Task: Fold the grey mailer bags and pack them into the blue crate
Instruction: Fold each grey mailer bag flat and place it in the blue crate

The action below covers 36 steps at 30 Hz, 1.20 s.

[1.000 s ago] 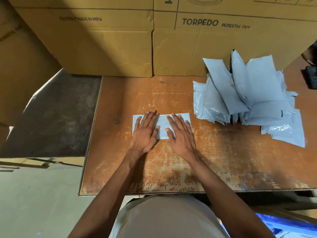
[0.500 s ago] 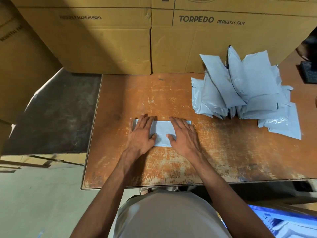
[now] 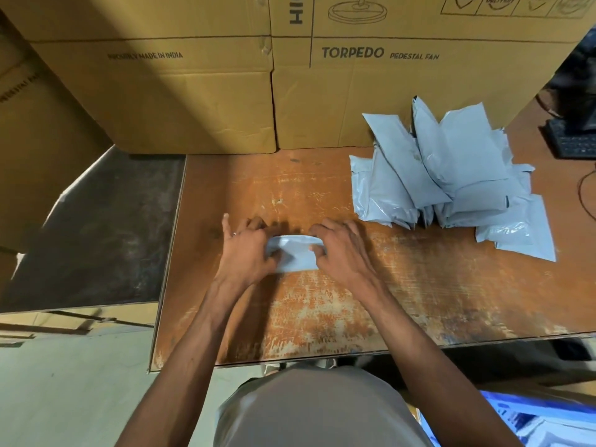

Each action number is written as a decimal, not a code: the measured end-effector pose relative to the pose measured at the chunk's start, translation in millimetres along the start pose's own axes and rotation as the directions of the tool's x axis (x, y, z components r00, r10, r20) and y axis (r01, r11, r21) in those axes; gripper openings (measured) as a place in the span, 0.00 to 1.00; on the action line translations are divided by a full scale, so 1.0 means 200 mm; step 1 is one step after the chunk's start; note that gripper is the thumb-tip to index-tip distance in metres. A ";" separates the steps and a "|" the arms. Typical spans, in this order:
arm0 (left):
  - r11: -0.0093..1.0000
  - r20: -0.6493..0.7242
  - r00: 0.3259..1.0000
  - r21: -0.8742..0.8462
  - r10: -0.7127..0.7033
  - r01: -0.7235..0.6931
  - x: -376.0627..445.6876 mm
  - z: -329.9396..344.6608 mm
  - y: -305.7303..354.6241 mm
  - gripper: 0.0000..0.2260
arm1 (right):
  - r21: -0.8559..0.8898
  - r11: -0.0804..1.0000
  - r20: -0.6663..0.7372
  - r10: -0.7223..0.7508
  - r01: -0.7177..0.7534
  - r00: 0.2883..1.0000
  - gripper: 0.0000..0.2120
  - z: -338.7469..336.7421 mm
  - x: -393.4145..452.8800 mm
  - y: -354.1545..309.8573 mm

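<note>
Hands were pressing flat a moment ago, now left hand (image 3: 246,250) and right hand (image 3: 343,253) curl fingers round the ends of the small folded grey plastic mailer bag (image 3: 294,255) on the worn orange table (image 3: 322,311); looks light, floppy, slick — grab folded edges, I'd say.

one folded mailer bag (image 3: 295,257), two hands, two cardboard boxes

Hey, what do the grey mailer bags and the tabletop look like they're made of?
The pile of grey mailer bags looks like thin plastic film, probably polyethylene: it is glossy, with crinkles and bright highlights. The tabletop seems to be plywood or laminated board with a reddish-brown coat, worn pale in scratched patches; its left edge shows a thin, light-coloured layer.
</note>
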<state>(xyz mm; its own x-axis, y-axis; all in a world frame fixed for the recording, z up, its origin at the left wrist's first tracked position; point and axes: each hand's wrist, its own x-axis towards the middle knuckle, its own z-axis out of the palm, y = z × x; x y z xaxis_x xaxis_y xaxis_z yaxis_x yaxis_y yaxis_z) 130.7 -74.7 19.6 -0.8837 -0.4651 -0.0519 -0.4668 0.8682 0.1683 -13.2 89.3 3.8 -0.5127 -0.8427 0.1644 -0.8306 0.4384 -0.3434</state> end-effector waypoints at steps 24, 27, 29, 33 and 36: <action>0.951 -0.045 0.998 -0.306 -0.055 0.038 -0.05 0.46 -0.02 0.28 | 0.077 0.997 0.100 -0.003 -0.005 0.995 0.25 0.34 -0.08 0.01; 0.975 -0.090 0.996 -0.221 -0.021 0.001 -0.08 0.49 -0.02 0.27 | 0.010 1.000 0.142 0.017 -0.019 0.990 0.28 0.40 -0.09 0.03; 0.983 -0.106 0.994 -0.185 -0.007 -0.013 -0.08 0.49 -0.01 0.27 | -0.021 1.000 0.141 0.023 -0.020 0.990 0.28 0.42 -0.09 0.04; 0.985 -0.100 0.995 -0.172 -0.007 -0.011 -0.07 0.50 -0.02 0.26 | -0.055 0.998 0.143 0.023 -0.016 0.989 0.28 0.42 -0.09 0.05; 0.984 -0.097 0.995 -0.176 -0.016 -0.002 -0.07 0.50 -0.01 0.26 | -0.059 0.998 0.149 0.026 -0.018 0.989 0.28 0.43 -0.09 0.06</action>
<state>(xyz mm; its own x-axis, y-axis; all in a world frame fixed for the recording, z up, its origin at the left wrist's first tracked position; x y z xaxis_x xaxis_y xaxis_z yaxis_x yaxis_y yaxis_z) 140.4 -53.4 -79.4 -0.8689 -0.4933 0.0413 -0.4522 0.8248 0.3395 4.7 81.9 -82.1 -0.4963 -0.8680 0.0159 -0.8328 0.4708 -0.2913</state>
